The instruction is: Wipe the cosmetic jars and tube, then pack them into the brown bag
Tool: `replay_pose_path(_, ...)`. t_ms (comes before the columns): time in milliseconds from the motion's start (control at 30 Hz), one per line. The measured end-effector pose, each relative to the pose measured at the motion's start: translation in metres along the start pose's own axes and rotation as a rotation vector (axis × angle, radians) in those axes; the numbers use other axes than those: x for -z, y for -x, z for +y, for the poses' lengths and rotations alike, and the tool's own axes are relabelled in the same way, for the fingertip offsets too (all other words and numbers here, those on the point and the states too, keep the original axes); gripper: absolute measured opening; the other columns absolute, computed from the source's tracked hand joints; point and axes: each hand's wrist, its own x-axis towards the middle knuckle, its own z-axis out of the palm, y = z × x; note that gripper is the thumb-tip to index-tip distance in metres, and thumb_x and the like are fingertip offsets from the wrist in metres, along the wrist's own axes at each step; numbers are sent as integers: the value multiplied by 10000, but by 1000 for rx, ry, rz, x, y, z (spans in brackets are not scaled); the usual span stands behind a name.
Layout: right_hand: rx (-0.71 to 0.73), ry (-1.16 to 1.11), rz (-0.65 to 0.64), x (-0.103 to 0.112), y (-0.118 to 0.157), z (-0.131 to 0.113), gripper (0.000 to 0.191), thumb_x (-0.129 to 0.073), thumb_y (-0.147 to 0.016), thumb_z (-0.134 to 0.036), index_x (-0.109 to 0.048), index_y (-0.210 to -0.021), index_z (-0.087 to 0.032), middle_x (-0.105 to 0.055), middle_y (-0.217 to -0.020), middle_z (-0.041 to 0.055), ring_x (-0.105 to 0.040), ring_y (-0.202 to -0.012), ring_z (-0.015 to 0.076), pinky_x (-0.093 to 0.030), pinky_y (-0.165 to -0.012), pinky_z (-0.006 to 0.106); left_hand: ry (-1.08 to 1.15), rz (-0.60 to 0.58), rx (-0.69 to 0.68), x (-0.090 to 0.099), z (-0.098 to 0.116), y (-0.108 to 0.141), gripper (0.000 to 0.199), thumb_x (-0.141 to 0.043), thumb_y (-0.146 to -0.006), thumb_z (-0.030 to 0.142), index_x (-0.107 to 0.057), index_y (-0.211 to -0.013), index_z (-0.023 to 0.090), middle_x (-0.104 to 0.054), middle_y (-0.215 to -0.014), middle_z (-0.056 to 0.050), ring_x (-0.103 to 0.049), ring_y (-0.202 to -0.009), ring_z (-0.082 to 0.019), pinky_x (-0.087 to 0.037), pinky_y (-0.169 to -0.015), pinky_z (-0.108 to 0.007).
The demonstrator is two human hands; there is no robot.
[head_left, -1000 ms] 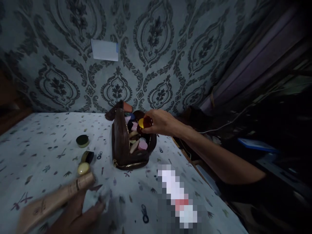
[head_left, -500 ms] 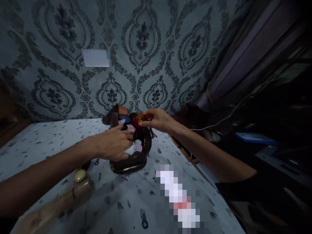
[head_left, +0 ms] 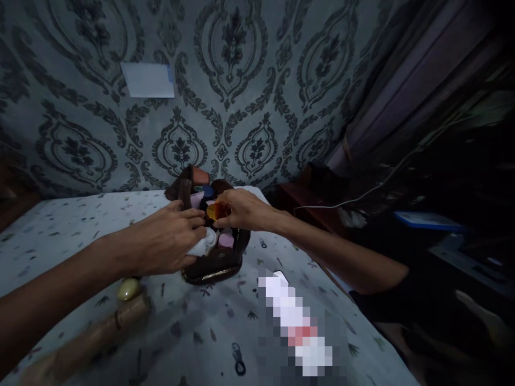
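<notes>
A dark brown zip pouch (head_left: pixel 219 273) lies unzipped on the bed-like patterned cloth, filled with small containers. My right hand (head_left: pixel 245 209) is inside its opening, pinching a small red container with a gold cap (head_left: pixel 215 210). My left hand (head_left: pixel 169 236) reaches over the pouch's left side with its fingers curled. A white item (head_left: pixel 204 244) sits against those fingers; whether they grip it or the pouch's side is hidden. Beside it stands a pink-lidded container (head_left: pixel 226 240). Farther back in the pouch are a light pink item (head_left: pixel 197 200) and a dark blue lid (head_left: pixel 207 191).
An orange-brown cup-shaped item (head_left: pixel 200 176) is behind the pouch. At front left lie a yellowish rounded object (head_left: pixel 129 289) and a long beige tube (head_left: pixel 96 338). A pixelated phone-like object (head_left: pixel 289 316) lies at front right. Patterned wallpaper (head_left: pixel 229 64) rises behind; a white cable (head_left: pixel 341 206) hangs right.
My right hand has brought the red and gold container left and down into the pouch's opening. My left hand has drawn back leftward, and the white item has shifted with it.
</notes>
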Motion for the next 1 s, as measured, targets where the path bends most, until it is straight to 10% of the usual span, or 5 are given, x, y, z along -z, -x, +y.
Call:
replay_pose_path(467, 25, 194, -61, -7, -7, -9, 332, -697, -778, -308, -693, -1072, -155, -734, -1090, 143, -695, -994, 306, -438, -658, 302, 102, 20, 21, -4, -7, 2, 296, -587, -853, 272, -650, -1127, 181, -674, -1275, -120, -592, -1225, -284, -425, -1001, -380)
replay_pose_path(1000, 125, 172, -80, -20, -14, 2, 285, -616, -882, -280, -683, -1127, -153, -714, -1112, 131, -664, -1052, 255, -450, -765, 280, 127, 37, 18, -6, -8, 4, 309, -552, -871, 262, -640, -1155, 178, -646, -1327, -122, -556, -1287, -276, -408, -1022, -379)
